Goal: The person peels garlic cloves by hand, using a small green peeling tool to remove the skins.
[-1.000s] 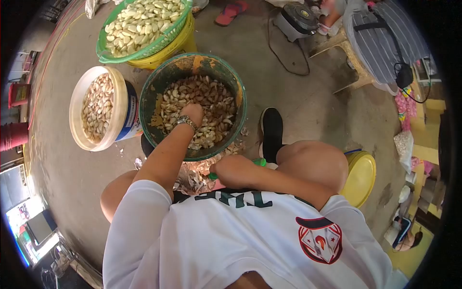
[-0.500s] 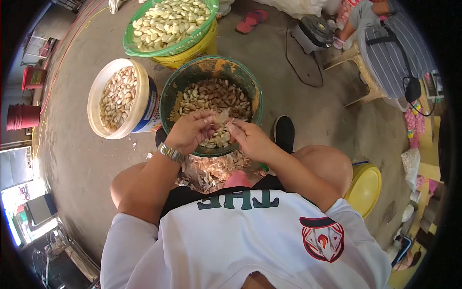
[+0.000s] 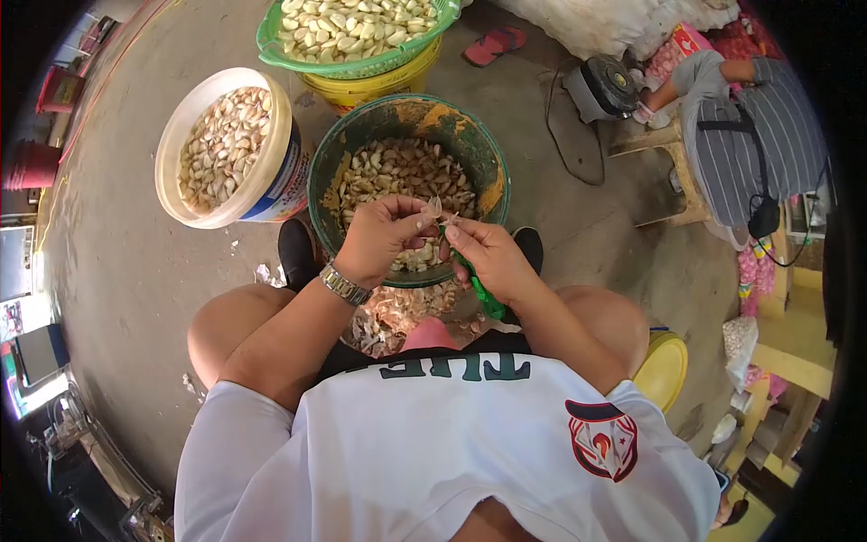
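Over the green tub [image 3: 499,185], my two hands meet with fingertips almost together. My left hand [image 3: 390,239], with a metal watch on its wrist, pinches a thin, pale garlic skin [image 3: 435,206] between thumb and forefinger. My right hand [image 3: 492,260] is closed around a tool with a green handle [image 3: 488,300], which sticks out below the palm; its working end is hidden by the fingers. Unpeeled garlic cloves [image 3: 423,170] fill the tub's bottom, with paler peeled cloves [image 3: 415,260] near its front side, under my hands.
A white bucket [image 3: 167,172] of unpeeled cloves stands left of the tub. Behind are a green basket [image 3: 388,68] of peeled cloves and a yellow bucket [image 3: 361,95]. Garlic peelings [image 3: 406,312] lie between my legs. At right, a person [image 3: 759,135] sits on a stool [image 3: 655,144].
The view has shifted, and my right wrist has turned so more of the green handle shows. The pale skin at my left fingertips now stands up higher.
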Action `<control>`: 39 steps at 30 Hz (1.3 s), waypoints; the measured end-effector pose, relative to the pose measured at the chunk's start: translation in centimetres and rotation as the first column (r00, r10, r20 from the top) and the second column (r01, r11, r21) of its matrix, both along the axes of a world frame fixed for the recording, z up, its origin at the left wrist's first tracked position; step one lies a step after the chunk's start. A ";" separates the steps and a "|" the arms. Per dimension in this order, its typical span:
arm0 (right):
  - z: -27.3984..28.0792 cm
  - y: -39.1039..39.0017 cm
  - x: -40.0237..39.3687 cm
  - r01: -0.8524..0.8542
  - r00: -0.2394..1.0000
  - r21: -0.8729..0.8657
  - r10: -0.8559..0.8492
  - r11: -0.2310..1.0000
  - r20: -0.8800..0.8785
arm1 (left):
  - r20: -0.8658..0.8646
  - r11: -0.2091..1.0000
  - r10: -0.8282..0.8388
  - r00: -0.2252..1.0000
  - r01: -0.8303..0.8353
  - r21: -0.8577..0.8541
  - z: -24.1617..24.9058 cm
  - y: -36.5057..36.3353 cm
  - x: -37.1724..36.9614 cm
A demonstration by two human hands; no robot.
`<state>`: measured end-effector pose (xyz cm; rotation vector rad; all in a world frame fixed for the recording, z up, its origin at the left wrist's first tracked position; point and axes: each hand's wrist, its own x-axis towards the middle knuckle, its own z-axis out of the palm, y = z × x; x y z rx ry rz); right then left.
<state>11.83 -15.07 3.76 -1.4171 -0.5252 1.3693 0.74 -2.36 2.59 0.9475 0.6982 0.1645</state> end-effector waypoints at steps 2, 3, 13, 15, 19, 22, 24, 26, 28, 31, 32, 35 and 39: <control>0.2 0.2 0.0 -0.002 1.000 -0.007 0.002 1.000 -0.020 | -0.011 0.999 0.013 1.000 -0.012 0.037 -0.2 0.2 0.1; 0.2 0.2 0.0 -0.002 1.000 -0.009 0.002 1.000 -0.031 | -0.018 0.998 0.018 1.000 -0.017 0.057 -0.3 0.2 0.0; -2.6 0.8 -1.4 0.079 0.762 0.306 -0.256 0.949 0.595 | -0.042 0.987 0.128 0.991 -0.123 0.108 -0.2 -0.8 0.3; -2.8 0.5 -1.7 0.104 0.752 0.275 -0.257 0.956 0.607 | -0.030 0.980 0.156 0.987 -0.151 0.133 -0.8 -1.1 0.4; -0.8 0.3 -0.8 0.135 0.971 0.034 -0.139 0.990 0.192 | -0.040 0.981 0.094 0.995 -0.086 0.171 -0.1 -1.2 0.5; 0.4 0.1 -0.1 0.192 0.939 -0.123 -0.219 0.974 -0.266 | 0.009 0.997 0.036 0.999 -0.036 0.070 -0.3 -0.6 0.5; 0.8 0.2 -0.1 0.230 0.898 -0.128 -0.262 0.965 -0.355 | 0.065 0.997 0.033 0.997 -0.029 -0.067 -1.1 -0.3 0.4; 0.7 0.1 0.0 0.243 0.879 -0.123 -0.272 0.962 -0.393 | 0.108 0.993 0.029 0.994 -0.016 -0.119 -1.4 -0.3 0.4; 0.4 0.1 0.0 0.230 0.890 -0.104 -0.252 0.968 -0.381 | 0.120 0.987 0.033 0.992 -0.013 -0.161 -1.5 -0.2 0.5; 0.4 0.2 0.1 0.284 0.890 -0.128 -0.311 0.950 -0.333 | 0.094 0.974 0.053 0.994 -0.030 -0.224 -1.3 -0.2 0.5; 0.2 0.2 0.1 0.290 0.905 -0.112 -0.310 0.951 -0.292 | 0.094 0.967 0.065 0.993 -0.040 -0.251 -1.1 -0.2 0.5; -0.4 0.2 0.4 0.275 0.945 -0.062 -0.282 0.959 -0.167 | 0.120 0.965 0.083 0.989 -0.050 -0.258 -1.4 0.0 0.7; -0.7 0.3 0.2 0.240 0.970 0.003 -0.240 0.971 -0.029 | 0.090 0.978 0.108 0.990 -0.090 -0.191 -1.3 -0.2 0.6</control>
